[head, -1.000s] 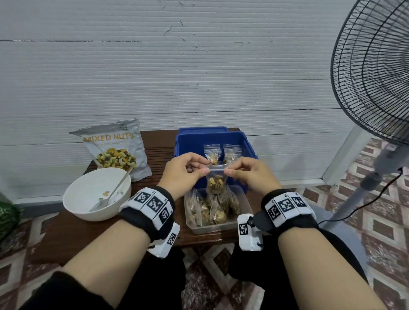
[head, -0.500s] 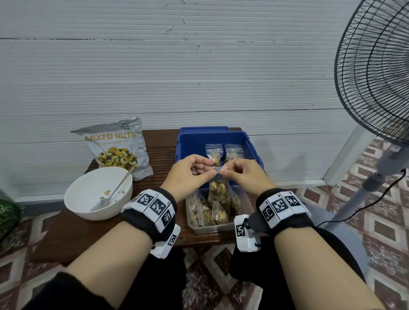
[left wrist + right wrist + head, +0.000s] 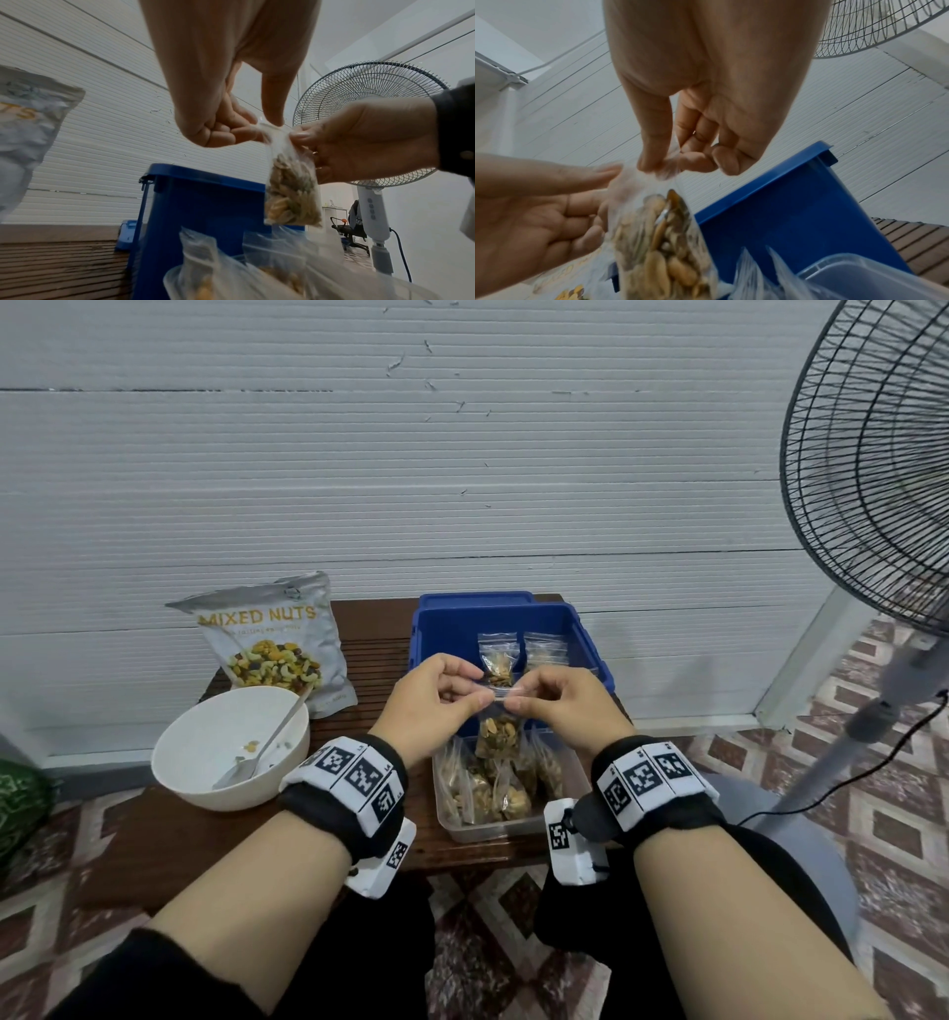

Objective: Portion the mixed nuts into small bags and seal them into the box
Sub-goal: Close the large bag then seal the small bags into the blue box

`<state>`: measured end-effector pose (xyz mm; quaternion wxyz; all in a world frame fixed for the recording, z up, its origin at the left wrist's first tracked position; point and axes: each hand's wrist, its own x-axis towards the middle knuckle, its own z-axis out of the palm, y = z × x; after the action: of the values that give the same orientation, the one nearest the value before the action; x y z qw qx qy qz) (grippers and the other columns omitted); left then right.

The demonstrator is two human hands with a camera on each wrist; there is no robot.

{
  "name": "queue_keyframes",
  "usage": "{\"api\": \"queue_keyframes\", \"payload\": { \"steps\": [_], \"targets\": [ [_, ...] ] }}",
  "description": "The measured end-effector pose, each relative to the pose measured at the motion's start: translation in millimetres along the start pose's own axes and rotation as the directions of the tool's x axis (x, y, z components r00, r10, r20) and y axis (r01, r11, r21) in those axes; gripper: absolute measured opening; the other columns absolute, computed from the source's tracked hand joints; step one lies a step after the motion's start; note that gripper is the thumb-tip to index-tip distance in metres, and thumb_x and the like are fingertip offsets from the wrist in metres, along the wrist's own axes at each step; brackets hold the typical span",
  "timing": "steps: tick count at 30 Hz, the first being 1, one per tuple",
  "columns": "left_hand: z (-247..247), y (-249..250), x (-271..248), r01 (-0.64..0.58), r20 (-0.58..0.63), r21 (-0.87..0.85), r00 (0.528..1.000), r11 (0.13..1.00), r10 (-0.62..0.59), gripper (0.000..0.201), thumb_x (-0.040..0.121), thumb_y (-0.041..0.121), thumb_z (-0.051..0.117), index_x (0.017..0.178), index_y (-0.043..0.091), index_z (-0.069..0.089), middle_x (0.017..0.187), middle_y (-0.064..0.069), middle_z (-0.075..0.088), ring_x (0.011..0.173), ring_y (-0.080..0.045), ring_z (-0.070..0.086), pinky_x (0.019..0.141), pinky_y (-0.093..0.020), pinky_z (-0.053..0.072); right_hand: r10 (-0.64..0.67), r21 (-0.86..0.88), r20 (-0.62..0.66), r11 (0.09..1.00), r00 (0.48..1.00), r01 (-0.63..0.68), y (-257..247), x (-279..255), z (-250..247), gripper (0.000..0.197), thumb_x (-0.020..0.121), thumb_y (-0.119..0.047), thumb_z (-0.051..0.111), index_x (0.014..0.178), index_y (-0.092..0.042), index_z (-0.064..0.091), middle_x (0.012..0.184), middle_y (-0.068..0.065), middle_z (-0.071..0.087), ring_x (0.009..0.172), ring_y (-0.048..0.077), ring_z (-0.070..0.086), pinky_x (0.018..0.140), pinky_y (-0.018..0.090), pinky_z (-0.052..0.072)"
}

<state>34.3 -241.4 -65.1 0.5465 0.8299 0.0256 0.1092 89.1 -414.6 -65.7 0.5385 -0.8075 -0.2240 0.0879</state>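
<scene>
Nearest you, at the table's (image 3: 169, 845) front edge, the clear tub (image 3: 493, 829) holds a cluster of filled bags (image 3: 488, 793); they overlap too much for an exact count, but there are several. Just above that tub you hold one small bag of nuts (image 3: 497, 736) in the air by its top strip: your left hand (image 3: 431, 706) pinches the left end between thumb and curled fingers, and your right hand (image 3: 562, 706) pinches the right end the same way, with both sets of fingertips close together on the zip. The nuts sit well below the strip, so I judge you are pressing the seal closed. The risk from here is a partly closed seal: if your pinch skips a stretch of the zip, or a nut fragment rides up into the track, the bag could open later and spill into the box. Pulling the two ends apart instead of pressing along them could also pop the seal. Left of the tub, one white bowl (image 3: 205, 762) stands with one spoon (image 3: 267, 747) and a few leftover nuts in it. Farther back, the blue box (image 3: 585, 649) at the table's far edge shows two bags (image 3: 497, 654) standing inside, and one mixed nuts pouch (image 3: 272, 644) leans at the back left.
</scene>
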Motion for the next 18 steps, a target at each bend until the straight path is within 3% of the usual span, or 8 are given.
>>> {"api": "queue_keyframes", "payload": {
  "steps": [4,6,8,11,14,18],
  "targets": [
    [-0.6,-4.1,-1.2,0.015,-0.037,-0.003,0.999,1.0,-0.015,0.022,0.083,0.013,0.072,0.09,0.023,0.054,0.076,0.008,0.065,0.061,0.008,0.056,0.063,-0.006,0.043,-0.009,-0.013,-0.002,1.0,1.0,0.009,-1.4,-0.6,-1.3,0.005,0.084,-0.012,0.07,0.085,-0.008,0.068,0.078,-0.002,0.064,0.078,0.011,0.059,0.074,0.021,0.047],
    [-1.1,-3.5,-2.2,-0.008,-0.064,-0.008,0.998,1.0,0.008,0.024,0.082,0.011,0.073,0.087,0.023,0.053,0.074,0.007,0.066,0.06,0.008,0.055,0.063,-0.006,0.043,-0.017,-0.015,0.017,1.0,1.0,0.018,-1.6,-0.7,-0.4,0.008,0.085,-0.013,0.069,0.087,-0.005,0.067,0.08,0.001,0.064,0.078,0.011,0.059,0.075,0.022,0.047],
    [-1.9,-2.1,-3.2,-0.032,-0.066,-0.002,0.997,0.999,0.032,0.026,0.081,0.01,0.075,0.086,0.023,0.052,0.072,0.007,0.066,0.059,0.007,0.055,0.062,-0.006,0.043,-0.018,-0.01,0.036,1.0,0.999,0.019,-2.4,-0.7,1.2,0.009,0.085,-0.017,0.07,0.086,-0.008,0.069,0.08,0.004,0.067,0.075,0.011,0.062,0.073,0.023,0.05],
    [-1.0,-0.2,-5.2,-0.055,-0.04,0.003,0.998,0.998,0.056,0.027,0.08,0.008,0.074,0.086,0.021,0.052,0.07,0.006,0.066,0.057,0.007,0.054,0.061,-0.006,0.042,-0.038,-0.074,0.044,0.996,0.998,0.041,-4.8,0.7,3.7,0.008,0.084,-0.017,0.071,0.077,-0.017,0.067,0.075,-0.002,0.066,0.068,0.003,0.06,0.064,0.014,0.048],
    [-0.4,-0.1,-4.0,-0.059,-0.036,-0.034,0.998,0.998,0.058,0.027,0.081,0.004,0.072,0.086,0.019,0.051,0.069,0.005,0.064,0.056,0.006,0.053,0.061,-0.007,0.041,-0.049,-0.152,0.008,0.987,0.999,0.05,-6.6,4.7,6.5,0.011,0.084,-0.015,0.071,0.075,-0.019,0.065,0.076,-0.001,0.065,0.072,0.009,0.057,0.066,0.017,0.046],
    [-8.2,-4.2,2.2,-0.042,-0.019,-0.049,0.999,0.998,0.042,0.025,0.082,0.01,0.073,0.091,0.023,0.054,0.073,0.007,0.066,0.062,0.004,0.055,0.066,-0.011,0.042,-0.05,-0.174,0.0,0.983,0.999,0.05,-15.1,7.7,6.6,0.013,0.084,-0.02,0.072,0.073,-0.021,0.065,0.069,-0.004,0.062,0.065,0.007,0.054,0.067,0.023,0.046]
  ]
}}
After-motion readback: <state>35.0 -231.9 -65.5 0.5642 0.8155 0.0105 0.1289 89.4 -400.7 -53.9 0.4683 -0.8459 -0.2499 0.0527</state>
